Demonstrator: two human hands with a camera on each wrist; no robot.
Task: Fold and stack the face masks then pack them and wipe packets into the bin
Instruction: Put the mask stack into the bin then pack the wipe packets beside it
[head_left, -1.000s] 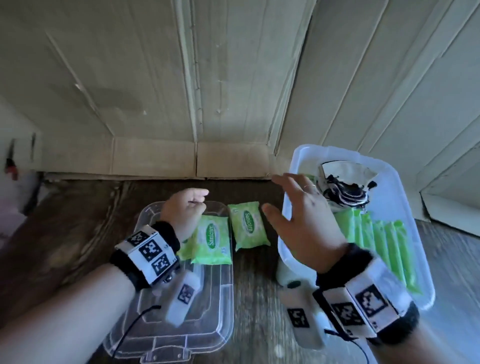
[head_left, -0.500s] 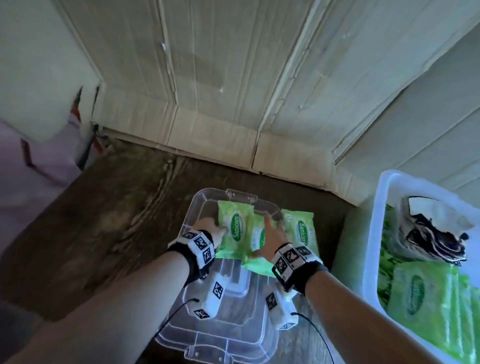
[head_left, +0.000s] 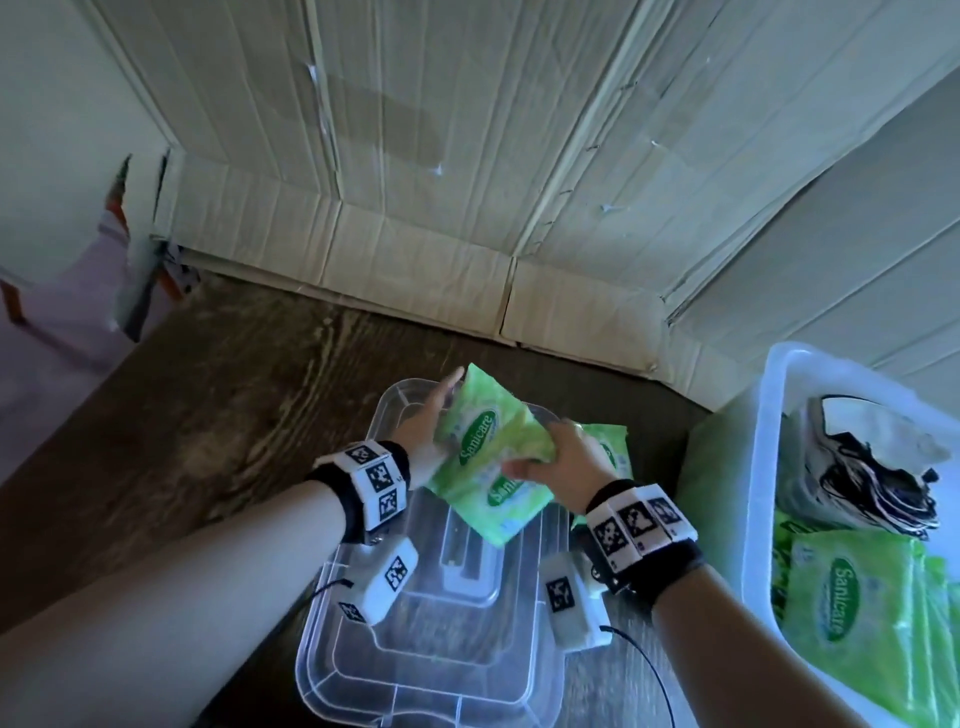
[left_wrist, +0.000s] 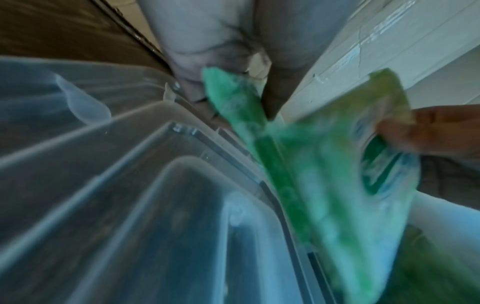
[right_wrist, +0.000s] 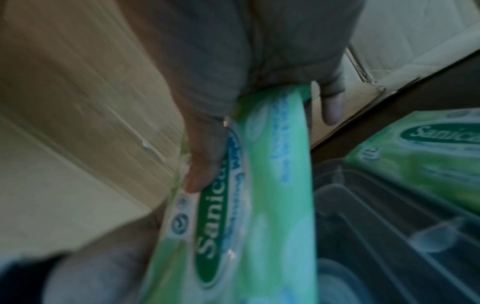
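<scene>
Green wipe packets up in both my hands, lifted over the clear lid.

Dark wood tabletop (head_left: 218, 415) stretches out under everything, with a cardboard wall (head_left: 467, 156) behind it. Over on my right sits the white bin (head_left: 763, 467), and it holds a row of green packets (head_left: 857, 623) with the folded face masks (head_left: 872, 467) stacked at the far end. Right below my wrists lies the clear lid (head_left: 431, 639), flat on the wood. My left hand (head_left: 423, 431) grips the far side of two stacked wipe packets (head_left: 485, 457), my right hand (head_left: 563, 467) grips the near side, thumb pressed on the top label, and the pair tilts in the air above the lid. One more packet (head_left: 610, 447) lies just behind my right hand, by the lid's right edge.
</scene>
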